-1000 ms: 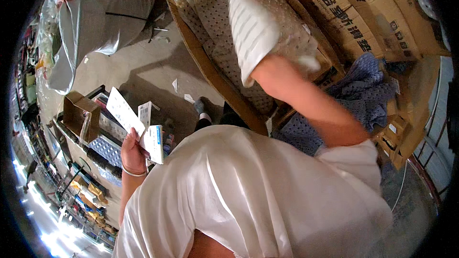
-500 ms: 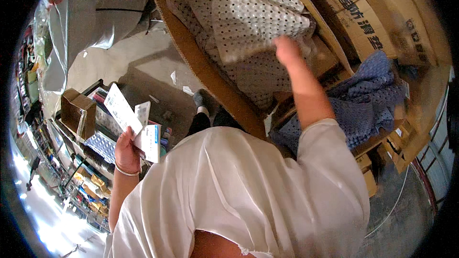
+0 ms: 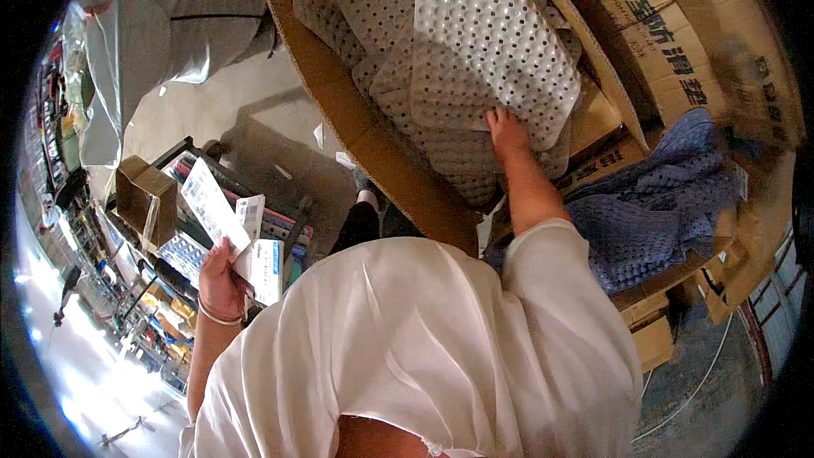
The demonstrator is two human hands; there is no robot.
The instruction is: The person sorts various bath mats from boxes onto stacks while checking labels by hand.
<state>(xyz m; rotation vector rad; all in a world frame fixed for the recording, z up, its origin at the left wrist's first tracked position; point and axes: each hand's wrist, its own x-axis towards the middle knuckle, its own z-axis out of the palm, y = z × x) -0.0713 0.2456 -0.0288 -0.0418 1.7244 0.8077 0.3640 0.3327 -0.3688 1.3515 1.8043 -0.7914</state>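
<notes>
My left hand (image 3: 222, 282) is closed around several white printed label sheets (image 3: 214, 208), fanned out at the left. One of them, a white card (image 3: 266, 270), has a blue edge. My right hand (image 3: 510, 137) reaches forward, its fingers closed at the near edge of a translucent grey anti-slip mat (image 3: 492, 42) dotted with small holes; the underside of that grip is hidden. The mat lies fairly flat on more mats of the same kind, inside a large open cardboard box (image 3: 326, 110).
Blue perforated mats (image 3: 653, 203) drape over a box at the right, with stacked printed cartons (image 3: 670, 34) behind. At the left stand a small open carton (image 3: 144, 199) and a rack of goods (image 3: 284, 225). A grey plastic-covered bundle (image 3: 170, 34) fills the far left.
The top mat, bunched and blurred before, now lies flatter and further right. My right hand has come nearer along with its edge. My left hand still holds the labels.
</notes>
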